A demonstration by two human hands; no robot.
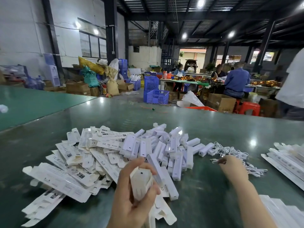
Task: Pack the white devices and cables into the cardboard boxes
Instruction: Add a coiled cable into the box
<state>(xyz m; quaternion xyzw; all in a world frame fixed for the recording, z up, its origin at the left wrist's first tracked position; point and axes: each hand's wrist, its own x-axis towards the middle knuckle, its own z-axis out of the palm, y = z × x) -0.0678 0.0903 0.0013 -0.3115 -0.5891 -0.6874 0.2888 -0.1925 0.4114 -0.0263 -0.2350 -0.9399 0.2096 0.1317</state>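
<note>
Left hand [133, 193] fingers curled round box [141, 186], open end up | right hand [233, 168] pinching a cable [215, 161] at cables [233, 153] right of devices [164, 150] | I'd bring cable left to box.

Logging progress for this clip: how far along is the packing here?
Done: some boxes lie in a neat row at right, contents unseen. In hand: the left hand grips one box; the right hand reaches the cables. Left: piles of white devices and flat boxes.
</note>
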